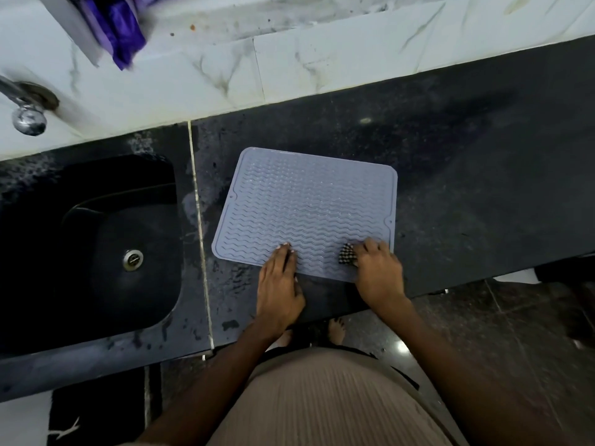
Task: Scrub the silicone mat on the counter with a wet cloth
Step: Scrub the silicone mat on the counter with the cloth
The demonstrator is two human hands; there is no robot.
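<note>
Both hands on mat [306,210], scrubbing under way.
Left hand [279,284] flat (steadying); right hand [378,273] grips cloth [347,254]; next, strokes toward far edge.

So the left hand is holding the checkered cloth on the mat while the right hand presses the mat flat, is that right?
Reversed. The head view shows the right hand holding the checkered cloth on the mat, while the left hand presses the mat flat.
</note>
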